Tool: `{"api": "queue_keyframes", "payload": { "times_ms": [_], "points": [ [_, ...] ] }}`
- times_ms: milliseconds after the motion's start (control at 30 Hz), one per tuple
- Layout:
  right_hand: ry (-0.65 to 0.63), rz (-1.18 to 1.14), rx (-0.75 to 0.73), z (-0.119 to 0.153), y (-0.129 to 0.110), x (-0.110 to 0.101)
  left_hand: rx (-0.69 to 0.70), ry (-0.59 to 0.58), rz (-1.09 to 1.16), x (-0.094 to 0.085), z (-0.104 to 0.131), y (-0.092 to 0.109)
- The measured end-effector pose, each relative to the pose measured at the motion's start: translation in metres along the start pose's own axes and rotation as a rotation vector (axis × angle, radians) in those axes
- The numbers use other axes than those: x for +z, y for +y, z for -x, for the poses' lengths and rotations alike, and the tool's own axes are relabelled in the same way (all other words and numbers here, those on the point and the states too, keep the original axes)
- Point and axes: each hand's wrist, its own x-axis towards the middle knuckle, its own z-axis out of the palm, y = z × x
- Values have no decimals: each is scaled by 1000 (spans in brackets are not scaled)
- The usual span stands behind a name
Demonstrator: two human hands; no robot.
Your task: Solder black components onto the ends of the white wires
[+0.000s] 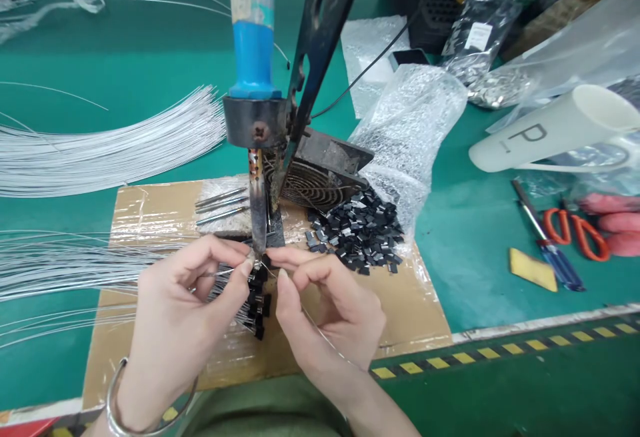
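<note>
In the head view, the left hand point(183, 314) pinches a tiny metal connector point(257, 265) between thumb and index fingertips, right below the tip of the soldering iron point(256, 57), which stands point-down in a black bracket point(320, 30); whether tip and metal actually touch is too small to tell. The right hand point(333, 310) has thumb and index finger closed on a thin silvery solder wire point(321, 332), its end near the same tip and its length trailing back over the palm side toward the wrist. The solder looks feather-light and soft, likely to bend if pushed from far back, so a grip close behind its end, yet clear of the probably hot tip, should steer it best. The connector seems light, small enough to slip, and is best taken by its edges away from the tip. Just below the fingertips, black-ended wires point(258, 307) lie on the cardboard point(410, 317); a pile of small black housings point(355, 230) sits beside a fan point(320, 184), to the right.
</note>
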Motion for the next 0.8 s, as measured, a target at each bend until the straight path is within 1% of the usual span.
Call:
{"api": "queue_keyframes", "payload": {
  "times_ms": [233,433,800],
  "points": [
    [-17,-15,-6,1,3,-1,14,3,9,-1,1,0],
    [7,8,-5,0,2,0,7,-17,-7,-2,1,-1],
    [13,31,-16,0,0,1,50,-2,-34,-2,5,-3]
  ]
}}
